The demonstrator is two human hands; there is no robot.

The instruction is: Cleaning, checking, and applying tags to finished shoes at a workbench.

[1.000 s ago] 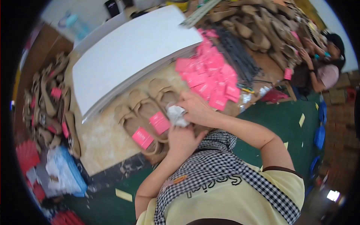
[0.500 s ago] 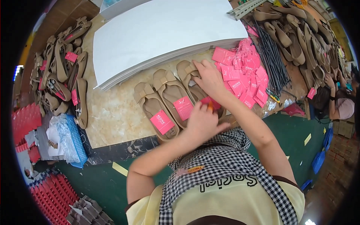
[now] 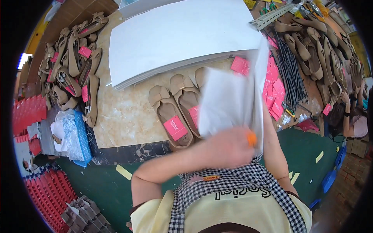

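A sheet of white paper (image 3: 223, 101), bent and blurred, stands over the row of beige flat shoes. My left hand (image 3: 229, 149) is at its lower edge, smeared by motion; a small orange thing (image 3: 251, 138) shows at its fingers. Whether it grips the paper cannot be made out. Behind the sheet my right forearm (image 3: 270, 130) reaches up, and the paper hides that hand. To the left, a beige shoe (image 3: 171, 116) with a bow carries a pink card (image 3: 175, 128). Beside it is another shoe (image 3: 182, 87), partly covered; a third shows only its toe.
Behind the shoes lies a thick stack of white paper (image 3: 182, 33). Pink cards (image 3: 276, 99) and dark thin rods (image 3: 289, 66) are to its right. Heaps of beige shoes (image 3: 70, 66) stand on both sides. A blue basket (image 3: 83, 136) hangs by the table's left edge.
A white sheet has come up in front of the shoes and now covers part of them and my right hand. My left hand has moved right and nearer my body.
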